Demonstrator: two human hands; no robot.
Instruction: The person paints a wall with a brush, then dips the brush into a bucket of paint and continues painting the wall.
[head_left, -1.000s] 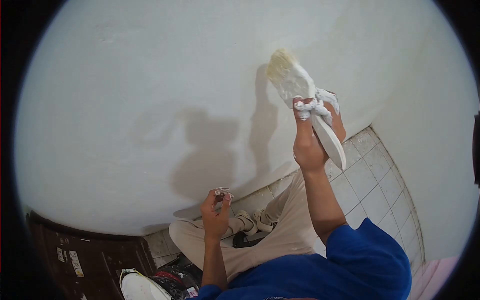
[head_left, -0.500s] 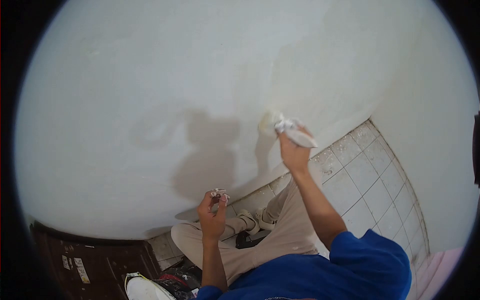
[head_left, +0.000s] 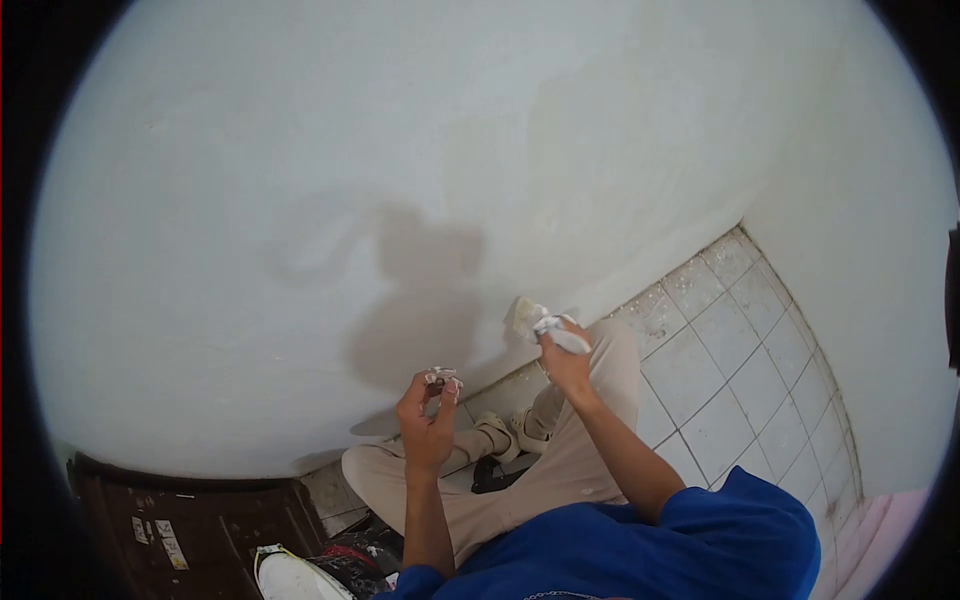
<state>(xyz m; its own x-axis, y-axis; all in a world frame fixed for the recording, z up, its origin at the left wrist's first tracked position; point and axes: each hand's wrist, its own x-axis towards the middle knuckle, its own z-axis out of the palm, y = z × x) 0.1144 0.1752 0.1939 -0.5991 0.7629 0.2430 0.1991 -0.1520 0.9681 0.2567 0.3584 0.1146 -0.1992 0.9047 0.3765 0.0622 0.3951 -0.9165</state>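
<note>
My right hand (head_left: 565,366) is closed around a putty knife (head_left: 522,316) coated with white paste. Its pale, yellowish flat blade is against or very close to the lower part of the white wall (head_left: 250,150); contact is hard to tell. White paste also covers the thumb side of that hand. To the left, my left hand (head_left: 428,420) is raised above my bent knee with its fingers curled in. Thick white paste clings to those fingertips, and whether anything sits between them cannot be made out.
Tiled floor (head_left: 720,350) runs along the wall to a corner at the right. A dark brown door (head_left: 215,525) lies at lower left. Beside it stands a bucket of white paste (head_left: 295,578). My crossed legs (head_left: 490,515) are close to the wall. Pink cloth (head_left: 885,535) shows at far right.
My right hand has moved down and slightly left along the wall with the putty knife. My left hand has stayed almost in place.
</note>
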